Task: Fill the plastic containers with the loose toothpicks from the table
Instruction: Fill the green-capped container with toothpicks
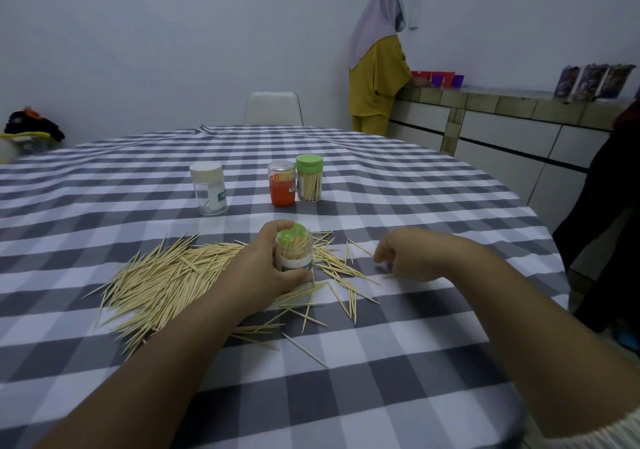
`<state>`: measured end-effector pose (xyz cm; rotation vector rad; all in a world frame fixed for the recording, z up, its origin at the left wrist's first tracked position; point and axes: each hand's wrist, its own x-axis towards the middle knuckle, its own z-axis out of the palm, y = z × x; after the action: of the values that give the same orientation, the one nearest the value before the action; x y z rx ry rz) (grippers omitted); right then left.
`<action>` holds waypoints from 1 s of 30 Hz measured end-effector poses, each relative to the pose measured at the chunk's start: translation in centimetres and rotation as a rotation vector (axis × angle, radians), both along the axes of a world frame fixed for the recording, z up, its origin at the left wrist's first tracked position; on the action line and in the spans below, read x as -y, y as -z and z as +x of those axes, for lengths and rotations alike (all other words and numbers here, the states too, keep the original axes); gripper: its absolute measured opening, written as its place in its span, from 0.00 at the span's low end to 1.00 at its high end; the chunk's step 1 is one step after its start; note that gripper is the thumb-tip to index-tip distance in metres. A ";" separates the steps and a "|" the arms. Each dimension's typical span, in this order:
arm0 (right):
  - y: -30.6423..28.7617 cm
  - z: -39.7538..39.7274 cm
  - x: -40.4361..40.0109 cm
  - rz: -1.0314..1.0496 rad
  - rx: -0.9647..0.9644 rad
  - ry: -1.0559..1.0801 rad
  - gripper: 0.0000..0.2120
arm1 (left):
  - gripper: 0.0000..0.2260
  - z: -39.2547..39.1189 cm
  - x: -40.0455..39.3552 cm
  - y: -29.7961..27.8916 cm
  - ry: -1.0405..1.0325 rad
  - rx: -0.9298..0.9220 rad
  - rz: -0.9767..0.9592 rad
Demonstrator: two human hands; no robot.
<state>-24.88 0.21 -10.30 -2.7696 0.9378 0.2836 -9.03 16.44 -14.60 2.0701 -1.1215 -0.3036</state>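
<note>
My left hand (266, 268) grips a clear plastic container (294, 251) with a green lid hanging open behind it, partly filled with toothpicks, standing on the checked tablecloth. A large heap of loose toothpicks (162, 282) spreads to its left, and more lie scattered around it. My right hand (412, 254) rests on the cloth to the right with fingers curled down; whether they pinch a toothpick is hidden. Farther back stand an empty clear container with a white lid (209, 189), an orange container (282, 187) and a green-lidded container full of toothpicks (309, 182).
The round table (346, 414) wears a grey-and-white checked cloth. A white chair (273, 108) stands at the far side. A person in yellow (375, 81) stands at a tiled counter (502, 102) on the right. Another person's dark clothing (609, 206) is at the right edge.
</note>
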 end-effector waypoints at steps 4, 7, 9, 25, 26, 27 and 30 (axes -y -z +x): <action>0.8 0.0 -0.1 -0.080 -0.052 0.007 0.16 | 0.35 -0.1 0.0 -0.1 0.001 -0.005 0.003; 1.1 0.6 -0.8 -0.070 0.044 0.000 0.17 | 0.35 -0.2 0.0 -0.1 0.002 -0.006 0.003; 1.4 1.1 -1.3 -0.022 0.138 -0.006 0.15 | 0.35 -0.1 0.0 -0.1 0.002 -0.003 0.004; -0.1 -0.2 -4.2 0.192 0.047 -0.013 0.28 | 0.35 -0.4 -0.2 -0.3 0.010 0.011 0.004; 0.1 -0.1 -4.4 0.185 0.065 -0.014 0.26 | 0.35 -0.4 -0.2 -0.3 0.010 0.011 0.003; 0.2 0.1 -4.5 0.184 0.090 -0.013 0.24 | 0.35 -0.4 -0.2 -0.3 0.010 0.010 0.002; 0.6 0.5 -4.6 0.196 0.159 -0.017 0.14 | 0.35 -0.4 -0.2 -0.3 0.011 0.002 0.000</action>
<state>-24.34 4.83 -10.88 -2.5787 0.8017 0.1465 -9.40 16.64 -14.30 2.0651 -1.1336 -0.3071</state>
